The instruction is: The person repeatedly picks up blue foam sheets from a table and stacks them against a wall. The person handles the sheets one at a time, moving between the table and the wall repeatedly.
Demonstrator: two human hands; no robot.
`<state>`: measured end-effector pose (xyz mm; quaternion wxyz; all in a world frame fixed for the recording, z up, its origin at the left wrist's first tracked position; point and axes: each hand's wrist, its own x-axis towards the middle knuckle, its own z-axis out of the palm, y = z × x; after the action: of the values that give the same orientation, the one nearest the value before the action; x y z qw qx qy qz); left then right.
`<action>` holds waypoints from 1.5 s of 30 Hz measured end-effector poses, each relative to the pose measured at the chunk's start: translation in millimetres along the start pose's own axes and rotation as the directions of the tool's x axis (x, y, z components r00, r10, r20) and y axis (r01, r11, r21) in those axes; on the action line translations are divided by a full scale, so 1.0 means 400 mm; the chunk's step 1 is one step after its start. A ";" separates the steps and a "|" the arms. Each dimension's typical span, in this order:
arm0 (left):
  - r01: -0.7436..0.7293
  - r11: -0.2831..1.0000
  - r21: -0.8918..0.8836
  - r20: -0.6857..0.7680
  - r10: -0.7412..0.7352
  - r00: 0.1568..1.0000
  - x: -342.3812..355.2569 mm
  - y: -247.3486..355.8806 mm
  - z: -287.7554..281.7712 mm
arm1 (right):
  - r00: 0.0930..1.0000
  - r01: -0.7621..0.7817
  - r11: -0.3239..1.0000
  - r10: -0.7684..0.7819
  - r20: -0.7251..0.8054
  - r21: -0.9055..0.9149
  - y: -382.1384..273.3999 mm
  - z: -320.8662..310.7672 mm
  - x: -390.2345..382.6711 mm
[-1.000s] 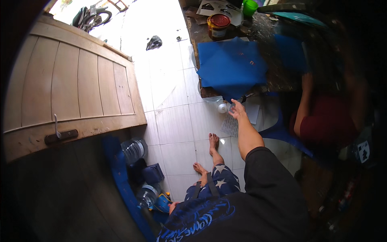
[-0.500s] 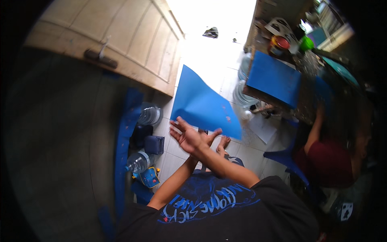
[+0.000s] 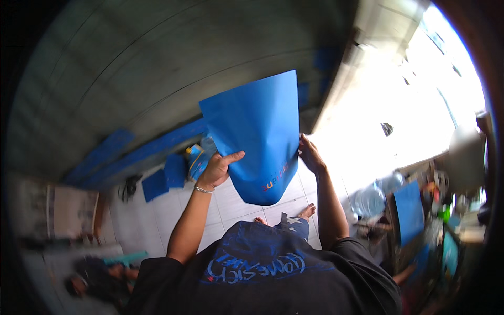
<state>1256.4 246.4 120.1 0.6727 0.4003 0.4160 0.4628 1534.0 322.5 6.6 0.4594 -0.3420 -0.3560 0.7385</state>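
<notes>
A smooth, glossy blue plastic bag (image 3: 257, 136) hangs curved between both hands: left hand (image 3: 218, 169) pinches its edge, thumb across; right hand (image 3: 310, 155) grips the opposite edge.

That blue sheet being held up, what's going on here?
A person holds a big blue sheet up in front of them with both hands. The left hand grips its left edge, thumb on the front; the right hand holds the right edge. The sheet bows, its lower end rounded. Below are a tiled floor and bare feet.
</notes>
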 end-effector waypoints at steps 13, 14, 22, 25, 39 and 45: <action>-0.192 0.908 -0.372 -0.712 -0.147 0.687 -0.458 -0.070 -0.594 | 0.865 0.144 0.846 0.143 0.480 -0.513 0.207 0.629 0.184; -0.312 0.885 -0.347 -0.770 -0.079 0.633 -0.435 -0.093 -0.609 | 0.849 0.159 0.822 0.168 0.501 -0.547 0.233 0.650 0.208; -0.279 0.959 -0.056 -0.838 0.107 0.535 -0.434 -0.042 -0.845 | 0.788 0.194 0.788 0.229 0.571 -0.584 0.355 0.864 0.426; -0.372 0.927 0.047 -0.850 0.233 0.473 -0.426 0.011 -0.913 | 0.730 0.233 0.834 0.190 0.656 -0.500 0.361 0.969 0.500; 0.056 0.996 -0.072 -0.986 -0.079 0.150 -0.512 -0.454 -1.170 | 0.694 0.657 0.338 0.080 0.716 -0.674 0.380 1.579 0.950; 0.465 0.754 -0.465 -0.785 -0.594 0.178 -0.696 -0.769 -1.153 | 0.886 0.294 0.776 -0.003 0.463 -0.558 0.526 1.611 1.117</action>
<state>853.5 -26.2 -265.1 0.4742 -0.1274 0.7922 0.3624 752.5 529.8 80.5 0.2894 -0.2678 -0.6965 0.5995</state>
